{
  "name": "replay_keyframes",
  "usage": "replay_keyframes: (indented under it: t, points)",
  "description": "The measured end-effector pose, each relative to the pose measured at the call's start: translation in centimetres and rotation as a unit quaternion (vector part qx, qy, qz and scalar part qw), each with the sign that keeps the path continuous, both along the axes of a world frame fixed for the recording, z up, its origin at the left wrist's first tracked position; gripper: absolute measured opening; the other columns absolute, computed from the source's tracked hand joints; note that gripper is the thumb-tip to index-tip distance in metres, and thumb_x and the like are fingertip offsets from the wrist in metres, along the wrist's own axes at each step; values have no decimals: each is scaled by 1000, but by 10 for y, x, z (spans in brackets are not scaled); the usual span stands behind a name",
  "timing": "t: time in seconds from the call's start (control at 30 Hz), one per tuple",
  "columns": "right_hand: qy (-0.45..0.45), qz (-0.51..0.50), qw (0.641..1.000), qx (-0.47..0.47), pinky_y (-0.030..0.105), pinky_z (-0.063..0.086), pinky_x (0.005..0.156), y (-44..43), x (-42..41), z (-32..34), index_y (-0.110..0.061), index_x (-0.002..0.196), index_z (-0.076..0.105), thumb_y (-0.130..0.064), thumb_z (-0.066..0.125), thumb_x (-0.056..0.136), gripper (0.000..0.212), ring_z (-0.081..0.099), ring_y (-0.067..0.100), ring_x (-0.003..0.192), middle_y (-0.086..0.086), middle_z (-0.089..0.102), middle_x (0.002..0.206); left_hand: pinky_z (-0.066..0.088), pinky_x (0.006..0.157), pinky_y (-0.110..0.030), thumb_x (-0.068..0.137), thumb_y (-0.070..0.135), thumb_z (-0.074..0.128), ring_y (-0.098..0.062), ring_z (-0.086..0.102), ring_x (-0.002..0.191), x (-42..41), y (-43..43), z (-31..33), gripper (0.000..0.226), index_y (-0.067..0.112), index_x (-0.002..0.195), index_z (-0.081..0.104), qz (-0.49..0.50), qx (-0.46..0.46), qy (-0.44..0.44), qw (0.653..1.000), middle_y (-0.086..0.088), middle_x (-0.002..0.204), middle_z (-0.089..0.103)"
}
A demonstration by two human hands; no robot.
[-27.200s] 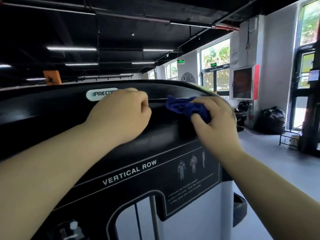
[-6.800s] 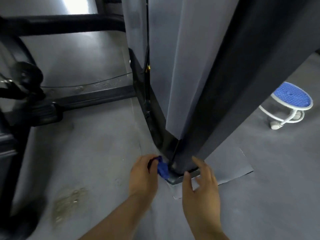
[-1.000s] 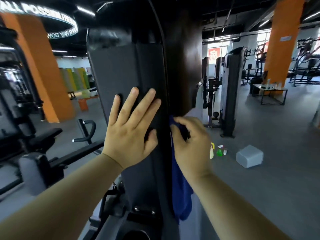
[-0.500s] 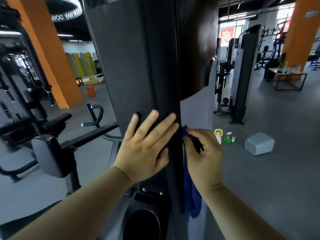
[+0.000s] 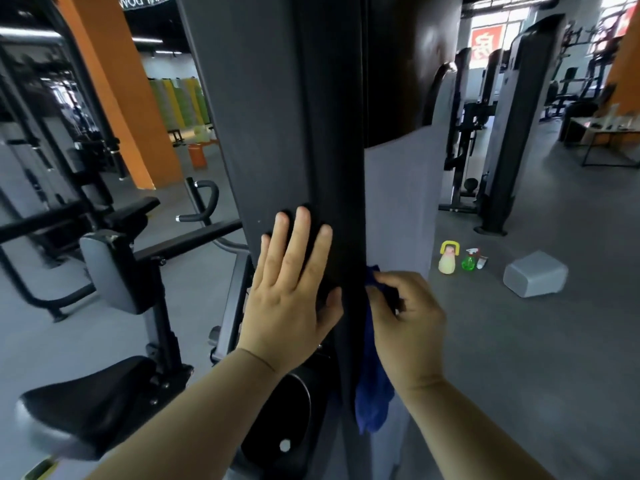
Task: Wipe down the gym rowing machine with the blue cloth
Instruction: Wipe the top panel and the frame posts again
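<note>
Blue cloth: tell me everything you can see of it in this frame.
The blue cloth is deep blue, soft-looking fabric, crumpled. Its top end is bunched in the grip of the right hand, which holds it where the dark upright column meets the pale grey side panel. A small fold shows above the fingers. The rest hangs limp below the hand alongside the column. The hand hides its middle.

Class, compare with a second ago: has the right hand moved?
Yes. The right hand, gripping the blue cloth, has slid down the column edge, now below the floor bottles.
</note>
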State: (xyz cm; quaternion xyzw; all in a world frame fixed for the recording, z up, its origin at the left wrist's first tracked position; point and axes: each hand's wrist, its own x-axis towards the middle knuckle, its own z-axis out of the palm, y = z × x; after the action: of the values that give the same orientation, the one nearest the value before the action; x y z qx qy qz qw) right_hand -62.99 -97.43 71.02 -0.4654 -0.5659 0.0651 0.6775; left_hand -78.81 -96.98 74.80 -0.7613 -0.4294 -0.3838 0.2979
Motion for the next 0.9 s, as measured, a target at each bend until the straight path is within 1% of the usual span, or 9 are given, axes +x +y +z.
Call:
replay_keyframes:
  t: [0.1, 0.23, 0.4, 0.5, 0.53, 0.6, 0.7, 0.8, 0.9]
  points:
    - [-12, 41, 999, 7, 4, 42, 75, 2, 11, 10, -8, 88, 72, 8, 72, 81, 17, 61, 3, 82, -3, 66, 87, 18, 120, -52, 92, 33, 57, -31, -3, 151, 10, -9, -19, 83, 13, 154, 6, 41, -38, -26, 998, -16, 161, 4]
    - [-23, 64, 996, 52, 4, 41, 74, 8, 15, 12, -3, 88, 70, 2, 71, 82, 8, 57, 3, 81, -1, 63, 87, 14, 123, -43, 90, 32, 59, -32, -2, 151, 22, -24, -43, 88, 9, 154, 3, 99, -84, -40, 991, -16, 162, -4]
    - [-32, 115, 993, -17, 5, 43, 75, 7, 23, -43, -5, 85, 70, 5, 74, 81, 12, 58, 3, 81, 0, 64, 86, 21, 118, -44, 89, 33, 66, -27, 4, 151, 39, -40, -63, 96, 12, 155, 1, 195, -132, -64, 970, -13, 163, 1]
    - [-32, 154, 985, -76, 4, 43, 74, 6, 29, -44, -9, 87, 71, 2, 73, 82, 11, 58, 3, 83, -2, 66, 88, 19, 119, -41, 91, 39, 57, -25, 4, 151, 52, -50, -71, 94, 17, 155, -9, 238, -169, -76, 953, -5, 163, -9]
    - [-39, 163, 983, -80, 4, 43, 75, 6, 30, -39, -10, 88, 71, -2, 73, 84, 9, 59, 2, 84, -2, 67, 89, 22, 119, -43, 92, 40, 54, -26, 7, 151, 55, -54, -75, 93, 17, 155, -10, 245, -178, -66, 951, -6, 162, -10]
    - [-45, 157, 986, -43, 6, 44, 75, 6, 31, -30, -9, 89, 71, -5, 72, 85, 5, 59, 3, 86, -2, 68, 90, 32, 116, -47, 91, 38, 54, -31, 17, 149, 58, -60, -84, 92, 13, 155, -6, 243, -181, -42, 952, -12, 162, -3]
    - [-44, 137, 989, -13, 11, 48, 76, 9, 29, -35, -7, 90, 71, -2, 72, 85, 7, 61, 6, 85, 0, 69, 91, 37, 112, -48, 87, 33, 62, -33, 26, 146, 55, -62, -88, 95, 9, 155, 0, 244, -176, -37, 953, -17, 161, 5]
    - [-52, 124, 991, -17, 15, 51, 77, 10, 27, -62, -6, 89, 71, 2, 72, 83, 10, 64, 10, 83, 0, 69, 90, 39, 112, -45, 86, 33, 66, -32, 28, 145, 56, -61, -87, 96, 9, 154, 3, 251, -165, -36, 953, -18, 161, 7]
    - [-69, 133, 987, -55, 17, 51, 79, 4, 31, -81, -9, 90, 72, 4, 70, 84, 15, 65, 10, 84, -2, 70, 92, 38, 112, -44, 90, 38, 62, -29, 24, 147, 59, -62, -91, 94, 10, 153, -2, 254, -168, -33, 952, -16, 162, 6]
